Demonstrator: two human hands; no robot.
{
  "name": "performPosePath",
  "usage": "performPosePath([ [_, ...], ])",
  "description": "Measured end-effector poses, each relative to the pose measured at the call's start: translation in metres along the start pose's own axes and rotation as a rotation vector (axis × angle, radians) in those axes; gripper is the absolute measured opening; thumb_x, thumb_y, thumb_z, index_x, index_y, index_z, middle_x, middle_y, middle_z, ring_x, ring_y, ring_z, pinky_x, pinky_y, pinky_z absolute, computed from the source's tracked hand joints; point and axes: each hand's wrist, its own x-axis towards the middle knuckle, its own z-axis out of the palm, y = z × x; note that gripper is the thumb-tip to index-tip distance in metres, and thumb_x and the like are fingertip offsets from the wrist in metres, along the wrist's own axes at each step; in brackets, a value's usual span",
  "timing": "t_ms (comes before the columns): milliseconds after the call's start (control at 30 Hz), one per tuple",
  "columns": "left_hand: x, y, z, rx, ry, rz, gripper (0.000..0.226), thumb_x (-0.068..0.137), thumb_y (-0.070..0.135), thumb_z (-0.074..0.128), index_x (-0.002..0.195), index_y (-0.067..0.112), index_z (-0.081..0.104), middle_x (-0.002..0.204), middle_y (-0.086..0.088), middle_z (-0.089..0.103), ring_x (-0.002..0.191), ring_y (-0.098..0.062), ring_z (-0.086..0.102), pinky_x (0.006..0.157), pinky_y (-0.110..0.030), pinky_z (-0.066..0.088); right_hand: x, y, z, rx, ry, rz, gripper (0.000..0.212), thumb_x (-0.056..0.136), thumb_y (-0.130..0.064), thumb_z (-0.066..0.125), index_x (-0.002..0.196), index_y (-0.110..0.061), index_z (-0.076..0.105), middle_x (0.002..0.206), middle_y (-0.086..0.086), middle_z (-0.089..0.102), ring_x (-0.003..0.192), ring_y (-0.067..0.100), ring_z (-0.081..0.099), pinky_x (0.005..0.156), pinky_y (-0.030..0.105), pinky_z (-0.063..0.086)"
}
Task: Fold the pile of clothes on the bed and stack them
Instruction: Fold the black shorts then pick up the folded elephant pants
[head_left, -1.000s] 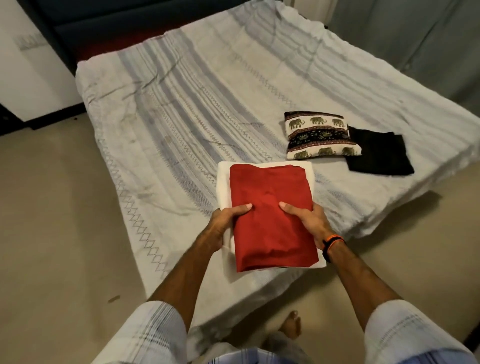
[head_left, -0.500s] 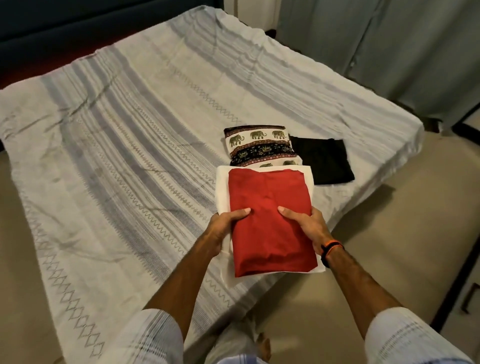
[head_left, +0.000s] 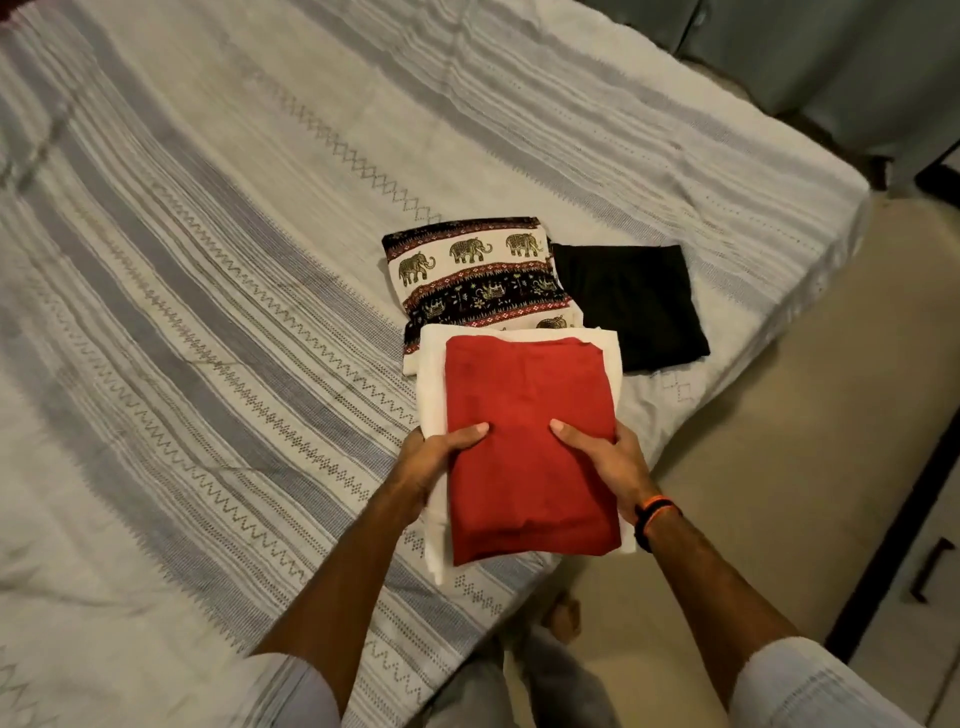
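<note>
Clothes: red cloth (head_left: 524, 441) on white cloth (head_left: 434, 374), held by left hand (head_left: 434, 462) and right hand (head_left: 608, 460); lower level onto elephant-print cloth (head_left: 467, 275).

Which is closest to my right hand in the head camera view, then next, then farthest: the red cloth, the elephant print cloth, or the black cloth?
From the right hand:
1. Red cloth: held under its thumb, on the white cloth.
2. Black cloth: beyond the hand, on the bed's right side.
3. Elephant print cloth: beyond and left of the black one; close to it in rank.

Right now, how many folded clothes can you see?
4: red one on white one, both held; elephant-print one and black one on the bed. Others may be hidden.
</note>
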Motion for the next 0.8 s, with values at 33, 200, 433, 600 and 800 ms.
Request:
performPosePath([
  [33,0.014,-0.007,0.0,0.082,0.076,-0.007,0.07,0.06,0.037,0.091,0.12,0.012,0.063,0.109,-0.005,0.074,0.097,-0.026,0.071,0.09,-0.043,0.057,0.015,0.01,0.004,-0.095,0.04,0.014,0.089,0.061,-0.061,0.085,0.133,-0.022,0.05,0.124,-0.001,0.065,0.111,0.026,0.063,0.102,0.049,0.048],
  [200,0.042,-0.038,0.016,0.664,0.188,-0.008,0.086,0.082,0.024,0.078,0.151,0.011,0.027,0.145,-0.009,0.048,0.132,-0.032,0.047,0.105,-0.036,0.04,0.048,0.045,0.019,-0.713,0.008,-0.045,0.091,0.088,-0.03,0.069,0.156,-0.015,0.011,0.158,0.014,0.026,0.14,0.038,0.034,0.115,0.053,0.03],
  [433,0.045,-0.041,0.03,0.814,0.151,0.023,0.077,0.08,0.026,0.077,0.144,0.016,0.038,0.138,-0.008,0.054,0.125,-0.03,0.052,0.101,-0.04,0.044,0.053,0.046,0.019,-0.806,-0.233,-0.051,0.082,0.088,-0.036,0.069,0.155,-0.021,0.023,0.164,0.008,0.016,0.146,0.03,0.027,0.12,0.037,0.023],
  [600,0.035,-0.028,0.032,0.793,0.114,-0.011,0.079,0.081,0.025,0.078,0.147,0.014,0.037,0.141,-0.008,0.054,0.127,-0.03,0.052,0.106,-0.04,0.043,0.036,0.029,0.006,-0.701,-0.189,-0.075,0.072,0.088,-0.027,0.071,0.148,-0.013,0.036,0.149,0.008,0.044,0.133,0.028,0.045,0.111,0.034,0.034],
  [800,0.006,0.002,0.057,0.83,0.111,0.094,0.07,0.075,0.027,0.084,0.134,0.01,0.051,0.127,-0.008,0.063,0.112,-0.025,0.062,0.095,-0.033,0.051,-0.002,0.007,-0.019,-0.489,-0.069,-0.081,0.066,0.087,-0.026,0.073,0.145,-0.019,0.041,0.141,0.007,0.054,0.125,0.025,0.054,0.105,0.038,0.044],
])
